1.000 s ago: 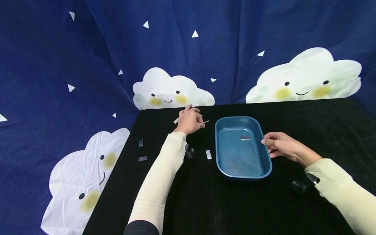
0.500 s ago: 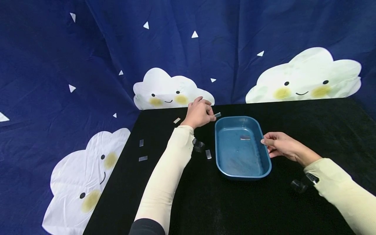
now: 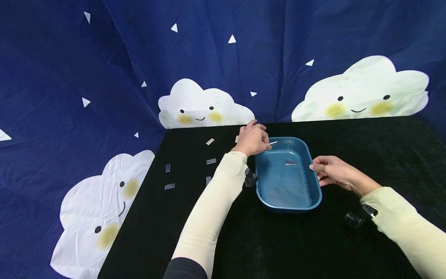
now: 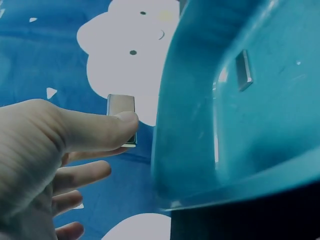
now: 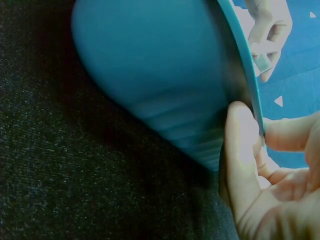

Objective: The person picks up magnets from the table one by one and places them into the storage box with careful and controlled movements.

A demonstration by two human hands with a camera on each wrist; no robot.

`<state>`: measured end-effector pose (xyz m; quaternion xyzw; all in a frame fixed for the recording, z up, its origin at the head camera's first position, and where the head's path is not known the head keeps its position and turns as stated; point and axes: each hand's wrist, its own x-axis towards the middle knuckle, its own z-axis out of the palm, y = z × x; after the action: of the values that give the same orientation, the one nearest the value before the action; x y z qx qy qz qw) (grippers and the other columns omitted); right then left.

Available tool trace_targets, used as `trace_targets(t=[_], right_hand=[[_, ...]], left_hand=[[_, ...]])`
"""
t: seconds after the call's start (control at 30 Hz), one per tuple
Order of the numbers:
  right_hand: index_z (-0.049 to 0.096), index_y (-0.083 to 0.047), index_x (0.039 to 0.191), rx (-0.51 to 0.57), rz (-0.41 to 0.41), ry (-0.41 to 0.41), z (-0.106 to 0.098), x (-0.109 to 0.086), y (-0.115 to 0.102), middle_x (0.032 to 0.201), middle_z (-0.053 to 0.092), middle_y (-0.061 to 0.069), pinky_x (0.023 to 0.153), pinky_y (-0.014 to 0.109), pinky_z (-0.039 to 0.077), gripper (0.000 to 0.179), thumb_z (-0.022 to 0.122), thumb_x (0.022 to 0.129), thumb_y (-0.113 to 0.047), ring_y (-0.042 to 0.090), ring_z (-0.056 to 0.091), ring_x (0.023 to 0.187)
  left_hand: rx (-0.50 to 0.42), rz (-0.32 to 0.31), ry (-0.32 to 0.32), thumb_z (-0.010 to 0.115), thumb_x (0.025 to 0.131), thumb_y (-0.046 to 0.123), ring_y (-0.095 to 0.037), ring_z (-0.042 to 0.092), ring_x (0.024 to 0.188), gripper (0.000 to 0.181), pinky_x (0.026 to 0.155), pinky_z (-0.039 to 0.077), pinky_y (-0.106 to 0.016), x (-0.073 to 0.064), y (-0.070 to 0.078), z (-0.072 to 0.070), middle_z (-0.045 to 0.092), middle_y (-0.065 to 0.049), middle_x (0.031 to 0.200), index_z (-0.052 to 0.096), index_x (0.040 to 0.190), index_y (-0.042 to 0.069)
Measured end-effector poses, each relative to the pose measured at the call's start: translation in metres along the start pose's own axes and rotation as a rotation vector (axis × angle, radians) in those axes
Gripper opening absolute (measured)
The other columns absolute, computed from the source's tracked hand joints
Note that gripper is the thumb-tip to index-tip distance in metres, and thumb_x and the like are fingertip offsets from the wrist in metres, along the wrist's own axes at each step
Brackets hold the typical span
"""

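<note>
My left hand (image 3: 252, 140) is over the far left corner of a blue plastic tub (image 3: 282, 195). Between thumb and finger it pinches a small shiny rectangular plate (image 4: 121, 104), while the other fingers hang loose. A similar plate (image 4: 244, 71) lies flat on the tub's floor. On the opposite side, my right hand (image 3: 332, 173) grips the tub's right rim; in the right wrist view its thumb and fingers (image 5: 241, 135) are on either side of that edge.
Several more small plates lie scattered left of the tub, among them one at the far left (image 3: 168, 168) and a pale one (image 3: 210, 142) near the back. The black tabletop (image 3: 376, 151) meets a dark blue curtain (image 3: 209, 50) with cloud prints.
My left hand has moved right with the plate, from the back of the table to over the tub's corner. My right hand stays on the rim.
</note>
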<state>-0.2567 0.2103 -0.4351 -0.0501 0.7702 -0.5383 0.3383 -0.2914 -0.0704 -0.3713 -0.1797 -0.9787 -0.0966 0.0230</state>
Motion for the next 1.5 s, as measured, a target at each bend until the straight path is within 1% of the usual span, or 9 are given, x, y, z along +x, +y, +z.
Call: trace_targets(t=[0.23,0.37,0.53,0.77,0.9,1.03,1.13,1.27,1.5], right_hand=[[0.044,-0.006,0.124,-0.001,0.004,0.002,0.0,0.0,0.0,0.09,0.061,-0.001,0.071,0.027,0.059,0.029,0.047,0.103,-0.025,0.009,0.064,0.077],[0.044,-0.006,0.124,-0.007,0.01,0.008,0.001,-0.001,-0.001,0.089,0.061,-0.001,0.071,0.027,0.059,0.029,0.048,0.103,-0.025,0.009,0.064,0.077],[0.044,-0.006,0.123,-0.018,0.014,0.014,0.002,-0.002,-0.003,0.088,0.062,-0.002,0.071,0.027,0.059,0.028,0.048,0.102,-0.025,0.009,0.065,0.076],[0.045,-0.007,0.12,-0.036,0.017,0.017,0.002,-0.002,-0.005,0.087,0.059,-0.002,0.07,0.027,0.059,0.026,0.049,0.102,-0.025,0.009,0.063,0.075],[0.045,-0.007,0.119,-0.037,0.016,0.017,0.002,-0.002,-0.006,0.087,0.059,-0.002,0.07,0.026,0.058,0.025,0.049,0.102,-0.024,0.008,0.063,0.074],[0.044,-0.006,0.119,-0.04,0.014,0.018,0.003,-0.003,-0.007,0.087,0.059,-0.002,0.07,0.026,0.058,0.026,0.049,0.102,-0.024,0.008,0.063,0.074],[0.044,-0.007,0.12,-0.039,0.018,0.018,0.003,-0.002,-0.007,0.088,0.059,-0.002,0.071,0.026,0.058,0.026,0.049,0.102,-0.024,0.008,0.063,0.075],[0.044,-0.007,0.119,-0.035,0.024,0.015,0.002,-0.002,-0.007,0.088,0.059,-0.002,0.072,0.026,0.058,0.025,0.049,0.102,-0.025,0.009,0.063,0.075],[0.044,-0.008,0.118,-0.024,0.02,0.004,0.001,-0.002,-0.007,0.088,0.059,-0.002,0.072,0.026,0.058,0.024,0.049,0.102,-0.024,0.008,0.063,0.075]], left_hand=[[0.005,-0.026,-0.031,0.078,0.084,0.037,-0.02,0.029,0.15,0.018,0.115,0.032,-0.045,0.005,0.008,0.012,0.06,0.007,0.14,0.075,0.072,0.024],[0.014,-0.033,-0.021,0.079,0.083,0.037,-0.022,0.03,0.15,0.018,0.113,0.033,-0.044,0.009,0.01,0.02,0.061,0.007,0.139,0.074,0.071,0.025],[0.044,-0.053,-0.02,0.079,0.082,0.04,-0.021,0.028,0.15,0.017,0.111,0.034,-0.042,0.013,0.012,0.027,0.06,0.01,0.14,0.074,0.072,0.027],[0.078,-0.09,-0.06,0.076,0.084,0.042,-0.021,0.027,0.149,0.018,0.11,0.035,-0.041,0.014,0.012,0.031,0.058,0.01,0.142,0.074,0.074,0.027],[0.08,-0.11,-0.08,0.076,0.084,0.043,-0.024,0.027,0.15,0.019,0.11,0.035,-0.042,0.014,0.011,0.032,0.061,0.011,0.137,0.074,0.075,0.027],[0.085,-0.136,-0.092,0.076,0.084,0.043,-0.025,0.027,0.151,0.019,0.109,0.036,-0.041,0.014,0.01,0.035,0.065,0.012,0.126,0.074,0.076,0.027],[0.098,-0.15,-0.094,0.076,0.083,0.043,-0.024,0.027,0.15,0.017,0.109,0.036,-0.041,0.014,0.009,0.038,0.066,0.012,0.123,0.075,0.078,0.027],[0.114,-0.164,-0.095,0.076,0.084,0.043,-0.023,0.028,0.15,0.016,0.109,0.037,-0.04,0.015,0.009,0.042,0.065,0.011,0.126,0.075,0.079,0.027],[0.091,-0.176,-0.105,0.077,0.083,0.043,-0.024,0.026,0.151,0.02,0.109,0.035,-0.04,0.017,0.009,0.047,0.067,0.011,0.12,0.072,0.072,0.026]])
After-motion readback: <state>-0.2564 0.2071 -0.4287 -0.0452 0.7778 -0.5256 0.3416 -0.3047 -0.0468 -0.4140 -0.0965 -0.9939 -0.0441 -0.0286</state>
